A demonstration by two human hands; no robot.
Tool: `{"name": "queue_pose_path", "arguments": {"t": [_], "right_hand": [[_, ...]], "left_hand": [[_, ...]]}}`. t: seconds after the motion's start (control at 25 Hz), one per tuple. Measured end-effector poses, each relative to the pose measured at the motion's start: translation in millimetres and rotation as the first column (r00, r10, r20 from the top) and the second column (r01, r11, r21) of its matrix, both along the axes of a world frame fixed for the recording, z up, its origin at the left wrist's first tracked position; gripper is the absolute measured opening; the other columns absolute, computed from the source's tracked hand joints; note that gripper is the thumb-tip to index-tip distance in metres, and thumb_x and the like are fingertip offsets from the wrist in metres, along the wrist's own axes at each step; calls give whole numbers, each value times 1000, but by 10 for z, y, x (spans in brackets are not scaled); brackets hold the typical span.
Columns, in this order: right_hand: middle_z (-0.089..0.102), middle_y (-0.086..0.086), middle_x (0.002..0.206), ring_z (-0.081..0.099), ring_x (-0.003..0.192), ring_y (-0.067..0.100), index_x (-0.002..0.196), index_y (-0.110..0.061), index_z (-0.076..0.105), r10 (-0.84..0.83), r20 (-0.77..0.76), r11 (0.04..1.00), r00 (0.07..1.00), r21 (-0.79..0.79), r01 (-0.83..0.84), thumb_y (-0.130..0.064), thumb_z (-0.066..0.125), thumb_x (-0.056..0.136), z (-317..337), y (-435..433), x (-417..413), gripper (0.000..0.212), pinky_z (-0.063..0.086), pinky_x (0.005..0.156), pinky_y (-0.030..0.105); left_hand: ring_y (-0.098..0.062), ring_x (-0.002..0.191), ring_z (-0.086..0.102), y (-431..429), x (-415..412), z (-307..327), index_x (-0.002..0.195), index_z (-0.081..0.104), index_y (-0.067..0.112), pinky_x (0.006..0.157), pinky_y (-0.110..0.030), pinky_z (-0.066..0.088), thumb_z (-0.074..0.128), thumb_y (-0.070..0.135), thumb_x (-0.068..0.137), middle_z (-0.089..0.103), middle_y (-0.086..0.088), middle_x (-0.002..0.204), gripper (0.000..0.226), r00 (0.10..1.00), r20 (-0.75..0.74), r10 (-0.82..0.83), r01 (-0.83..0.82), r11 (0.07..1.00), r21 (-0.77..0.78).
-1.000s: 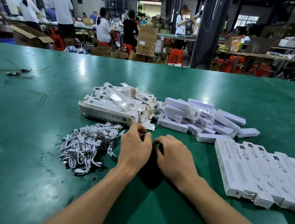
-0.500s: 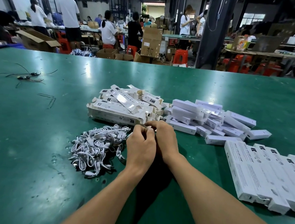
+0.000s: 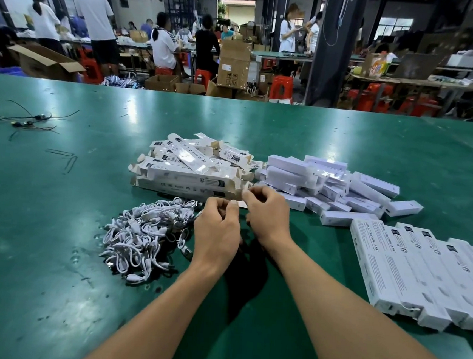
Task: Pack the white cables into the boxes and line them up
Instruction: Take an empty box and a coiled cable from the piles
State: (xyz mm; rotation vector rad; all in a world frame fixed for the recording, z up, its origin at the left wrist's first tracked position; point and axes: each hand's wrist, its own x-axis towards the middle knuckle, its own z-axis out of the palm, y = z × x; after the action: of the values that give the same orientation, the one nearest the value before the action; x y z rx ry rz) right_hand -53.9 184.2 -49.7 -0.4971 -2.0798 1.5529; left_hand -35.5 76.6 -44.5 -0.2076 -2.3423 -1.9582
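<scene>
A heap of coiled white cables (image 3: 144,234) lies on the green table (image 3: 37,248), just left of my left hand (image 3: 216,235). Behind it sits a stack of flattened printed boxes (image 3: 190,172). My right hand (image 3: 266,213) has its fingers curled at the near right end of that stack, pinching a white box flap (image 3: 243,205). My left hand's curled fingertips meet the same flap from the left. The rest of this box is hidden by my hands. A row of packed boxes (image 3: 410,269) lies side by side at the right.
A loose pile of small plain white boxes (image 3: 329,187) lies right of the flat stack. Black wires (image 3: 28,121) and paper clips (image 3: 69,162) lie far left. Beyond the table's far edge, people work among cardboard cartons (image 3: 234,64) and red stools.
Both hands have moved forward from the open table to the near end of the flat box stack. The right hand swung left and up beside the left hand.
</scene>
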Motion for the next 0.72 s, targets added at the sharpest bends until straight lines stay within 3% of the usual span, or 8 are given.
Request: {"name": "queue_pose_path", "arguments": {"t": [0.08,0.16,0.32,0.44,0.52,0.64,0.72], "right_hand": [[68,-6,71,55,54,13,83,-17,70,34,-5,982,999,-187,-34,-22,68,94,1,86,86,12,47,54,29],[63,-10,62,49,45,10,83,-19,70,90,-34,965,995,-243,-95,-20,68,95,8,152,240,12,40,45,23],[59,-9,59,45,40,7,94,-19,71,188,-66,958,980,-208,-197,-25,71,95,6,273,674,6,34,37,17],[57,-6,55,44,38,7,93,-24,71,226,-40,962,973,-146,-229,-28,71,96,12,347,939,5,34,36,17],[57,-6,55,46,41,8,92,-25,71,225,-25,968,974,-106,-226,-29,70,96,18,362,1039,6,36,38,18],[60,-6,58,51,47,9,89,-25,71,157,-56,973,986,-165,-164,-28,70,96,-3,374,1075,8,38,41,16],[64,-4,62,55,50,11,89,-23,72,120,-60,967,991,-221,-131,-28,69,96,6,391,1072,9,40,43,19]], "left_hand": [[-24,59,70,17,15,3,95,59,20,60,-43,59,53,31,101,71,-7,83,14,998,4,-55,55,998,0],[-22,56,71,22,15,0,101,61,16,53,-38,57,54,33,101,72,-5,80,18,996,34,-79,78,997,13],[-34,66,74,1,-18,69,103,64,4,58,-38,61,58,43,99,74,-17,87,40,943,283,-177,75,938,338],[-37,75,75,4,12,120,101,66,0,64,-38,63,67,52,90,75,-21,89,53,891,352,-288,85,865,494],[-32,74,75,30,55,124,92,68,3,62,-34,61,73,49,86,75,-19,85,46,884,354,-305,85,851,518],[-25,73,74,79,112,123,90,68,7,72,-37,62,76,38,84,76,-13,84,33,880,357,-314,79,837,541],[-23,77,75,95,135,120,99,69,7,77,-38,62,79,39,79,77,-12,89,40,872,354,-337,87,820,566]]}}
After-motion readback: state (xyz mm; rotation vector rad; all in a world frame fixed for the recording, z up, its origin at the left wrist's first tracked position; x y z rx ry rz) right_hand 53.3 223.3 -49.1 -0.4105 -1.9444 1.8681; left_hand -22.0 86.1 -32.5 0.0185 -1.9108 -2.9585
